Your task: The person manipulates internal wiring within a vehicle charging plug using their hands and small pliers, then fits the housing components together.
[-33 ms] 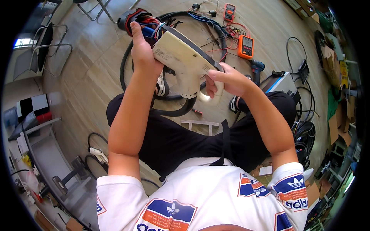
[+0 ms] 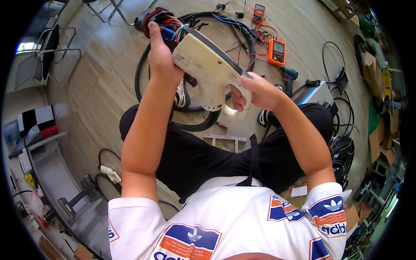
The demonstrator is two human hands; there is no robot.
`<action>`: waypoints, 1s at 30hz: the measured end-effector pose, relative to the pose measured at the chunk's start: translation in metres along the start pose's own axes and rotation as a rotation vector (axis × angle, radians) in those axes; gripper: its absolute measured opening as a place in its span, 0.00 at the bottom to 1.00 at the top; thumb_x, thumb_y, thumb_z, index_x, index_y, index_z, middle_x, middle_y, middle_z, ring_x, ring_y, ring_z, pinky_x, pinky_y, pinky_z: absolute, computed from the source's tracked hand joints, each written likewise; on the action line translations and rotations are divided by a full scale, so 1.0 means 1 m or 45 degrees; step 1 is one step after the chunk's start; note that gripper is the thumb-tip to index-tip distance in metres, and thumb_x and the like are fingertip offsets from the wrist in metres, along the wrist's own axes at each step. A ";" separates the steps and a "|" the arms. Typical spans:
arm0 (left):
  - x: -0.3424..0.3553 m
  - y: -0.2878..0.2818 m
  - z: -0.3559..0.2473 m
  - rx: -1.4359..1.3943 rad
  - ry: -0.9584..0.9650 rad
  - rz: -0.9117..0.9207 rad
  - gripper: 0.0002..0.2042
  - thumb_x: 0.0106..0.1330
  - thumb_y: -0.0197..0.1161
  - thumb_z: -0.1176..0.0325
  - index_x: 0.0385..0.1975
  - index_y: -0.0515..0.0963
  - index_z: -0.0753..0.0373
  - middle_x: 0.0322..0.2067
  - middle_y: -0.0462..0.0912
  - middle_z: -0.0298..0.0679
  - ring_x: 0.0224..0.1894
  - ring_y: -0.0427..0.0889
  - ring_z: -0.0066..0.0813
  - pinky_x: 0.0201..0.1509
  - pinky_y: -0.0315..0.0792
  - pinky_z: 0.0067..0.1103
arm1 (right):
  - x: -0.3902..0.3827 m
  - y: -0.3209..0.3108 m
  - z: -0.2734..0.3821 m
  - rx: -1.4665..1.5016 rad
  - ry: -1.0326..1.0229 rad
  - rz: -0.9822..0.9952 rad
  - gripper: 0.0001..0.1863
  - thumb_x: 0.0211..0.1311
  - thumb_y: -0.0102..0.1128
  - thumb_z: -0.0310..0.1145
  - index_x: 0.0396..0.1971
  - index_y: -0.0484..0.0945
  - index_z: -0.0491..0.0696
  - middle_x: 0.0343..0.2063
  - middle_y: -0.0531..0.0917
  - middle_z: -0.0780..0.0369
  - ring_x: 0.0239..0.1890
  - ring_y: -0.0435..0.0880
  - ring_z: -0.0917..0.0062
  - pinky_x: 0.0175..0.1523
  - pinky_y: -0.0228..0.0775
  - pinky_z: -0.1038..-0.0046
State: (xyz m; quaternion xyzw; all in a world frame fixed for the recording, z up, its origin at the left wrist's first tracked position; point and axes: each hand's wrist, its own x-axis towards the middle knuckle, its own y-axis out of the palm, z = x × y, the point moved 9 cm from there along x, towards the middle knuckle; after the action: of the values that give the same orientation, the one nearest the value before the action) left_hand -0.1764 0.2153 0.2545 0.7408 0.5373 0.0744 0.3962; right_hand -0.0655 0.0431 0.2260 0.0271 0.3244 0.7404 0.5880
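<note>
A seated person grips a cream pistol-shaped charging plug (image 2: 212, 71) above the lap: left hand (image 2: 162, 58) clenched around its wired front end, right hand (image 2: 255, 93) wrapping the handle, its long axis slanting between both.

No change to tell: same grip of both hands, left (image 2: 161, 56) and right (image 2: 255, 92), on the cream pistol-shaped connector (image 2: 210, 69), same spot above the black cable coil (image 2: 195, 123).
</note>
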 end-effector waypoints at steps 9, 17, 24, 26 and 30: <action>0.004 0.007 -0.004 0.021 -0.051 0.030 0.22 0.76 0.46 0.42 0.44 0.74 0.56 0.37 0.83 0.36 0.38 0.83 0.31 0.48 0.79 0.30 | -0.003 0.032 -0.007 0.507 -0.035 0.320 0.37 0.71 0.36 0.68 0.32 0.72 0.44 0.17 0.71 0.60 0.21 0.70 0.72 0.34 0.66 0.70; 0.015 -0.024 -0.008 0.019 -0.175 0.004 0.32 0.71 0.47 0.35 0.49 0.76 0.64 0.46 0.84 0.46 0.48 0.83 0.42 0.58 0.76 0.35 | 0.001 0.047 -0.012 0.480 0.004 0.309 0.35 0.70 0.42 0.67 0.33 0.73 0.44 0.18 0.71 0.62 0.22 0.70 0.75 0.33 0.65 0.71; 0.015 -0.027 -0.003 0.024 -0.191 0.007 0.31 0.72 0.44 0.36 0.49 0.76 0.62 0.45 0.85 0.44 0.48 0.83 0.40 0.58 0.75 0.36 | 0.004 0.041 -0.013 0.502 0.040 0.277 0.34 0.69 0.45 0.67 0.34 0.73 0.46 0.17 0.71 0.63 0.21 0.70 0.76 0.31 0.63 0.73; 0.015 -0.027 -0.003 0.030 -0.184 0.010 0.31 0.72 0.44 0.36 0.49 0.76 0.62 0.45 0.84 0.44 0.48 0.83 0.41 0.58 0.75 0.36 | 0.004 0.040 -0.014 0.477 0.045 0.261 0.34 0.69 0.45 0.68 0.34 0.73 0.46 0.17 0.71 0.64 0.21 0.70 0.77 0.31 0.63 0.73; 0.011 -0.024 0.000 0.016 -0.196 0.005 0.32 0.72 0.42 0.36 0.49 0.76 0.62 0.45 0.84 0.45 0.48 0.83 0.41 0.57 0.75 0.36 | 0.002 0.039 -0.014 0.467 0.051 0.212 0.34 0.70 0.43 0.67 0.32 0.73 0.46 0.16 0.70 0.64 0.21 0.70 0.77 0.29 0.62 0.73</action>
State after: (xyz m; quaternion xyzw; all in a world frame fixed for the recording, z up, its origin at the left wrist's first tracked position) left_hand -0.1898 0.2279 0.2350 0.7480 0.5042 0.0145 0.4315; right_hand -0.1056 0.0351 0.2344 0.1459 0.4621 0.7154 0.5034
